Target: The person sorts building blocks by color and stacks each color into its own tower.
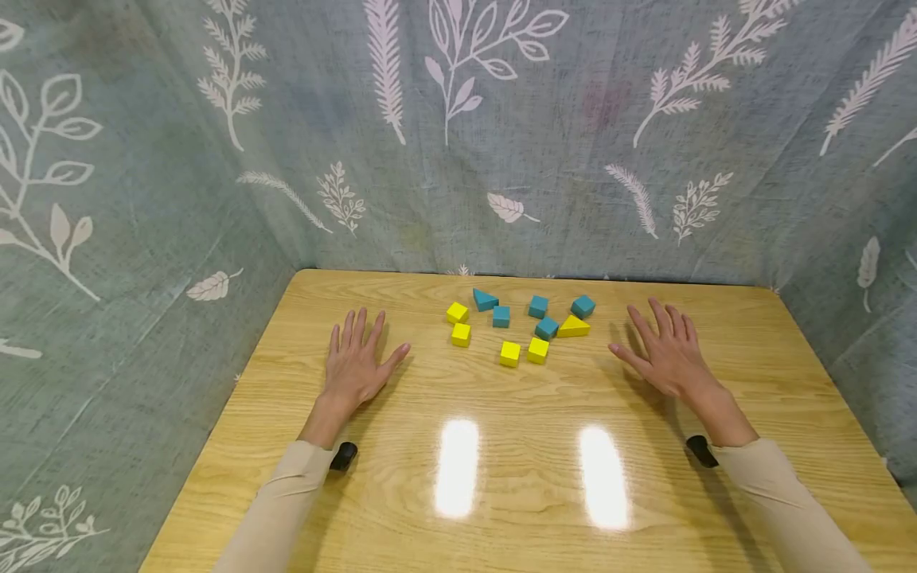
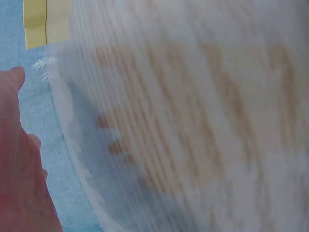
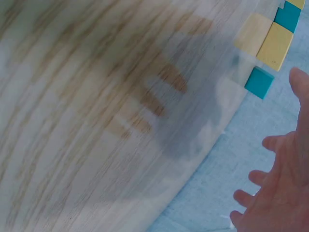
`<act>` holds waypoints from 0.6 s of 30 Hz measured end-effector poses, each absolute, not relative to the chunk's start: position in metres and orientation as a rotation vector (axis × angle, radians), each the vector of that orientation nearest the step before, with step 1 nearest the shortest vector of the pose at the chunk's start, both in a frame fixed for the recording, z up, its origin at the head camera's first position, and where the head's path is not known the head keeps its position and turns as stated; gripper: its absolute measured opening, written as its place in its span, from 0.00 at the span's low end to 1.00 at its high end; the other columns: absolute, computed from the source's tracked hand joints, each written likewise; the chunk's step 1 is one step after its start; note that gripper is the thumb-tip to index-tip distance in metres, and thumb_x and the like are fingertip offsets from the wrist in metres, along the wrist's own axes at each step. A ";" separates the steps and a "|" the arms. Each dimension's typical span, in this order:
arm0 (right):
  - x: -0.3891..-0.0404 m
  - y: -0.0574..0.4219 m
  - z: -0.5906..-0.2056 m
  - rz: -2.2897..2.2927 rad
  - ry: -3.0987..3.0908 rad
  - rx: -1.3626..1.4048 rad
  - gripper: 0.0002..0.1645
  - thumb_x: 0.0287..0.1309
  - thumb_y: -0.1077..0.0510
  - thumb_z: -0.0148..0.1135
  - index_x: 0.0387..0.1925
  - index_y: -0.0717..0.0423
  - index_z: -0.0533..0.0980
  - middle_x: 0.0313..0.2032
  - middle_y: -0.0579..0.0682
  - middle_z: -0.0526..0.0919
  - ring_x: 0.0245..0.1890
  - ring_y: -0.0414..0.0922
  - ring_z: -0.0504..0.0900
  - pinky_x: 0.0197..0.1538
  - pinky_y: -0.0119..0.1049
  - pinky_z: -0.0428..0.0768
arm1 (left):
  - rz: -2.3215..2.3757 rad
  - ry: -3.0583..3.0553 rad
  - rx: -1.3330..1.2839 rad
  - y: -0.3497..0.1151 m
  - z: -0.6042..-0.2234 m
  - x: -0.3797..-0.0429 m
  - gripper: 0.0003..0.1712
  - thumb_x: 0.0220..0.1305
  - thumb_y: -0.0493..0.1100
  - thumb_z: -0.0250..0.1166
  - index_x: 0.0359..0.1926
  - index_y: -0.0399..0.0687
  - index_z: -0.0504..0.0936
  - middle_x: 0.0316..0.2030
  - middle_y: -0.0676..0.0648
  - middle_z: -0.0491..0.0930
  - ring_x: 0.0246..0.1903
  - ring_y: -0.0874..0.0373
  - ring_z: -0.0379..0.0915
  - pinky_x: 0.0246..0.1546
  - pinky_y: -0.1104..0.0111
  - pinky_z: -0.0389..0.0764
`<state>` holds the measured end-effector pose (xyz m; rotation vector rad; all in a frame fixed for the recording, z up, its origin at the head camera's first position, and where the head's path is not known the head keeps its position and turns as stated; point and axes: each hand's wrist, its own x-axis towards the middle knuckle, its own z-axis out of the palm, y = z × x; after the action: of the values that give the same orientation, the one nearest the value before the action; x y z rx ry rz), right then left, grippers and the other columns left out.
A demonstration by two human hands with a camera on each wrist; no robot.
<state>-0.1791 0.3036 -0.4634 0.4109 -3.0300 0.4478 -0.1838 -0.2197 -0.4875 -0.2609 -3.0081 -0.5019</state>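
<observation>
Several yellow cubes and several blue cubes lie in a loose group toward the far side of the table. Among them are a blue triangular block at the back and a yellow triangular block at the right, beside a blue cube. My left hand is spread palm down left of the group, holding nothing. On the other side, my right hand is spread too, its thumb pointing toward the yellow triangular block. In the right wrist view, blue and yellow blocks appear past the thumb.
The wooden table has two bright light reflections near its front. A grey-blue leaf-patterned cloth hangs behind it and along both sides. Black wrist straps show at both sleeves.
</observation>
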 end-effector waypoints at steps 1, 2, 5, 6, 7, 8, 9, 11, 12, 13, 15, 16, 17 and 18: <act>-0.179 0.303 -0.463 0.444 -3.026 0.416 0.52 0.72 0.31 0.52 0.80 0.61 0.53 0.77 0.72 0.45 0.74 0.75 0.43 0.72 0.72 0.39 | -0.496 -3.014 -0.260 -0.219 -0.487 -0.184 0.50 0.73 0.70 0.53 0.82 0.47 0.51 0.80 0.33 0.42 0.80 0.38 0.29 0.76 0.42 0.30; -0.179 0.303 -0.463 0.440 -3.019 0.423 0.52 0.72 0.32 0.53 0.79 0.62 0.53 0.76 0.72 0.45 0.74 0.75 0.44 0.72 0.72 0.40 | -0.492 -3.019 -0.260 -0.219 -0.486 -0.184 0.50 0.73 0.69 0.53 0.82 0.48 0.50 0.80 0.33 0.42 0.80 0.38 0.28 0.76 0.42 0.30; -0.180 0.301 -0.464 0.444 -2.975 0.458 0.49 0.73 0.35 0.55 0.78 0.64 0.55 0.75 0.73 0.48 0.73 0.74 0.47 0.71 0.72 0.44 | -0.457 -3.020 -0.260 -0.217 -0.484 -0.185 0.49 0.74 0.69 0.54 0.82 0.48 0.50 0.80 0.33 0.43 0.79 0.36 0.31 0.76 0.41 0.33; -0.180 0.300 -0.464 0.458 -2.948 0.475 0.48 0.73 0.37 0.56 0.78 0.64 0.56 0.74 0.74 0.51 0.72 0.74 0.50 0.70 0.73 0.46 | -0.446 -3.014 -0.262 -0.216 -0.484 -0.185 0.49 0.74 0.68 0.54 0.82 0.47 0.51 0.80 0.32 0.44 0.79 0.35 0.33 0.76 0.41 0.36; -0.180 0.299 -0.464 0.475 -2.912 0.493 0.46 0.73 0.41 0.59 0.77 0.65 0.57 0.73 0.74 0.53 0.71 0.74 0.52 0.69 0.73 0.49 | -0.440 -3.006 -0.262 -0.215 -0.484 -0.186 0.49 0.74 0.68 0.54 0.82 0.46 0.51 0.79 0.32 0.45 0.78 0.34 0.36 0.76 0.41 0.38; -0.181 0.298 -0.465 0.491 -2.869 0.515 0.44 0.72 0.44 0.61 0.75 0.66 0.59 0.71 0.75 0.56 0.69 0.74 0.55 0.68 0.73 0.51 | -0.434 -2.994 -0.265 -0.214 -0.483 -0.186 0.48 0.74 0.67 0.54 0.81 0.45 0.53 0.78 0.31 0.47 0.77 0.32 0.39 0.76 0.40 0.42; -0.182 0.297 -0.466 0.506 -2.822 0.539 0.42 0.71 0.48 0.63 0.74 0.68 0.61 0.69 0.75 0.60 0.68 0.74 0.58 0.67 0.73 0.54 | -0.428 -2.983 -0.267 -0.213 -0.482 -0.187 0.47 0.74 0.66 0.55 0.81 0.44 0.54 0.78 0.30 0.49 0.76 0.31 0.43 0.75 0.40 0.46; -0.183 0.294 -0.467 0.543 -2.732 0.577 0.38 0.68 0.55 0.67 0.70 0.71 0.65 0.65 0.76 0.66 0.64 0.74 0.64 0.64 0.74 0.60 | -0.439 -2.957 -0.277 -0.209 -0.480 -0.187 0.46 0.75 0.65 0.55 0.80 0.41 0.57 0.76 0.29 0.53 0.73 0.29 0.50 0.73 0.39 0.53; -0.184 0.292 -0.468 0.554 -2.691 0.593 0.36 0.66 0.57 0.69 0.68 0.72 0.66 0.63 0.76 0.68 0.62 0.73 0.67 0.62 0.74 0.63 | -0.448 -2.945 -0.280 -0.208 -0.480 -0.187 0.44 0.76 0.64 0.55 0.79 0.41 0.58 0.75 0.29 0.55 0.71 0.29 0.53 0.72 0.39 0.56; -0.185 0.291 -0.469 0.568 -2.660 0.603 0.35 0.65 0.60 0.70 0.66 0.73 0.68 0.61 0.75 0.71 0.61 0.73 0.69 0.61 0.73 0.65 | -0.458 -2.932 -0.283 -0.206 -0.479 -0.186 0.43 0.76 0.63 0.55 0.79 0.40 0.59 0.74 0.29 0.57 0.70 0.29 0.56 0.70 0.39 0.59; -0.186 0.287 -0.469 0.606 -2.619 0.611 0.32 0.63 0.63 0.70 0.63 0.74 0.71 0.58 0.75 0.74 0.58 0.72 0.72 0.59 0.72 0.68 | -0.487 -2.905 -0.287 -0.202 -0.477 -0.186 0.41 0.77 0.62 0.55 0.77 0.39 0.61 0.72 0.29 0.61 0.67 0.30 0.60 0.67 0.39 0.64; -0.186 0.285 -0.468 0.634 -2.612 0.609 0.30 0.63 0.64 0.71 0.62 0.74 0.72 0.57 0.74 0.75 0.57 0.71 0.73 0.58 0.71 0.70 | -0.503 -2.889 -0.291 -0.200 -0.477 -0.186 0.40 0.77 0.61 0.56 0.77 0.38 0.63 0.71 0.29 0.63 0.66 0.30 0.62 0.66 0.40 0.66; -0.186 0.283 -0.468 0.663 -2.607 0.608 0.29 0.63 0.65 0.70 0.61 0.73 0.72 0.56 0.73 0.76 0.56 0.71 0.74 0.57 0.70 0.71 | -0.526 -2.873 -0.293 -0.198 -0.476 -0.186 0.39 0.77 0.60 0.56 0.76 0.38 0.64 0.70 0.30 0.64 0.65 0.31 0.63 0.65 0.40 0.67; -0.185 0.281 -0.466 0.695 -2.606 0.606 0.28 0.62 0.66 0.70 0.61 0.73 0.73 0.55 0.73 0.76 0.56 0.70 0.75 0.56 0.69 0.72 | -0.546 -2.858 -0.294 -0.196 -0.475 -0.185 0.39 0.77 0.59 0.56 0.75 0.38 0.65 0.69 0.30 0.65 0.64 0.32 0.64 0.65 0.41 0.68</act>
<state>-0.1852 0.2806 -0.4664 0.6058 -2.6063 0.6947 -0.1854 -0.1960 -0.4754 -0.2944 -2.8579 -0.5462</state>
